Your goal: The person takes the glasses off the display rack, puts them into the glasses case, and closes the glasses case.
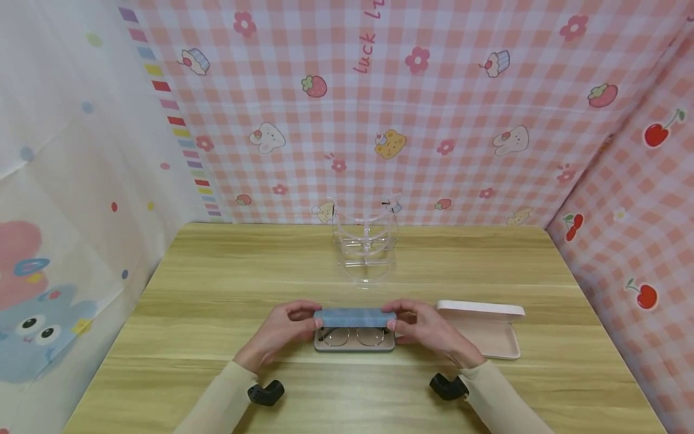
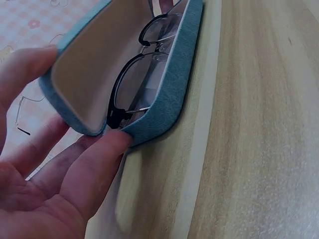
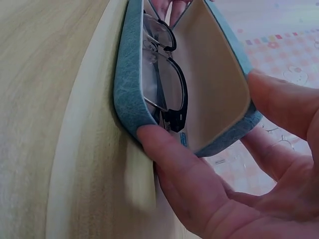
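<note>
A blue glasses case [image 1: 355, 317] stands partly open on the table, its beige lining showing. Inside lies a pair of glasses [image 2: 119, 82] with dark upper rims and clear lenses. My left hand [image 1: 287, 328] grips the left end of the case, one digit on the lid's edge and another at the base's corner. At the opposite end, my right hand [image 1: 425, 325] holds the case in the same way, touching both lid [image 3: 234, 45] and base [image 3: 128, 84]. The hinge side is hidden from the head view.
Right of the case, partly behind my right forearm, a white glasses case [image 1: 496, 337] lies open. A clear display stand [image 1: 366, 263] stands at the table's back, with dark-tipped glasses arms showing near its top. Patterned cloth [image 1: 368, 108] hangs behind the wooden table [image 1: 228, 271].
</note>
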`<control>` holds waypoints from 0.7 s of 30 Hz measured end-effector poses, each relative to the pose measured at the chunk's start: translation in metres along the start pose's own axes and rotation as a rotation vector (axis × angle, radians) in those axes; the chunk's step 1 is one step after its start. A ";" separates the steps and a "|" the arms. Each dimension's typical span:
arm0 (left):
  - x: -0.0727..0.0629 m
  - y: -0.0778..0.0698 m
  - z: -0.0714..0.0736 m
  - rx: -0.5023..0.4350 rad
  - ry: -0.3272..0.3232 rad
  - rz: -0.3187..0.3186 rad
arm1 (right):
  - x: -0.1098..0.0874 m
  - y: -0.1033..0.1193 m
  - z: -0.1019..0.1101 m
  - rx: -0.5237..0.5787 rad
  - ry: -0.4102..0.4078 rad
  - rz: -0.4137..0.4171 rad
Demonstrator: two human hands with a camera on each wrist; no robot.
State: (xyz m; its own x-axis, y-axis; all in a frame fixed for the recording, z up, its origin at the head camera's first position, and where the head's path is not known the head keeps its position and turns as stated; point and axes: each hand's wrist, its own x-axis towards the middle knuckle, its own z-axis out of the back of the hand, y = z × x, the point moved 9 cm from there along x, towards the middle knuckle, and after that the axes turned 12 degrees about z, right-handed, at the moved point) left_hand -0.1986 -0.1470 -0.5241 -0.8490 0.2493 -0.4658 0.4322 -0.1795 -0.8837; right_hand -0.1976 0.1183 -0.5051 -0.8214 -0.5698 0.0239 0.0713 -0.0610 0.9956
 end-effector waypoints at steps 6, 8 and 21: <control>-0.001 0.000 0.002 0.067 -0.008 -0.001 | -0.001 0.000 -0.001 -0.057 0.012 0.014; -0.003 -0.001 0.001 0.078 -0.003 -0.014 | -0.001 0.002 0.000 -0.120 0.015 0.038; -0.006 -0.002 -0.003 0.118 0.037 -0.099 | -0.004 0.010 -0.001 -0.377 -0.014 0.162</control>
State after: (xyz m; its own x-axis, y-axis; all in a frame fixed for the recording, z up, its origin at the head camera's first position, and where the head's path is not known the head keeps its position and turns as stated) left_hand -0.1932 -0.1451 -0.5196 -0.8731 0.3053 -0.3801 0.3066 -0.2623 -0.9150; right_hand -0.1929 0.1196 -0.4957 -0.7900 -0.5855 0.1820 0.4009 -0.2687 0.8758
